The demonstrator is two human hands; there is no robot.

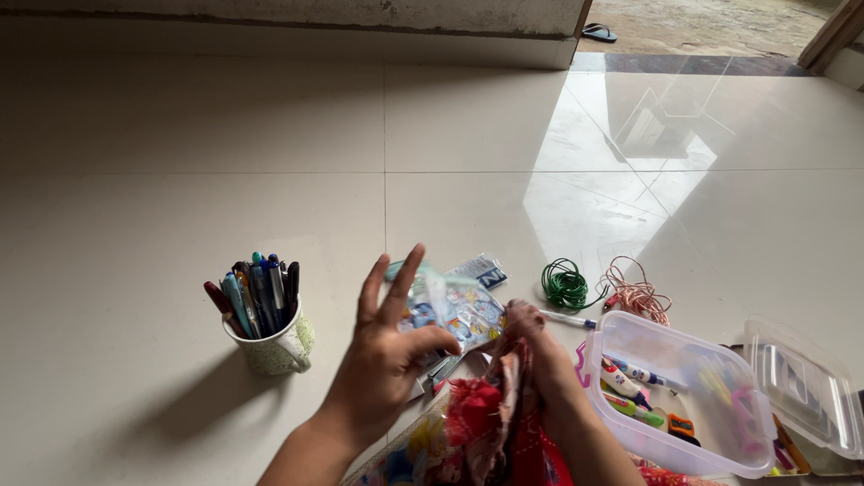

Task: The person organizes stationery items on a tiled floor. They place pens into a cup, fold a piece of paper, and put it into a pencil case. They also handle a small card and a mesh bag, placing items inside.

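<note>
Seen from above on a pale tiled floor: the left hand is raised with fingers spread, its thumb and palm against a clear plastic packet printed in blue and white, which blurs at its upper edge. The right hand, just beside it, is closed in a pinch on a red patterned cloth that bunches below both wrists and hides most of the fingers. Left of the hands stands a white mug with a green pattern, packed with upright pens in blue, red and black. Far of the right hand lie a green coil of cord and a pinkish coil, near each other, with a white pen between the green coil and the hand. To the right sits an open clear plastic box holding markers and small coloured items, its contents indistinct through the wall; its clear lid lies farther right, cut off by the edge. Colourful printed material at the near edge is cropped. A dark sandal lies far off by the doorway.
</note>
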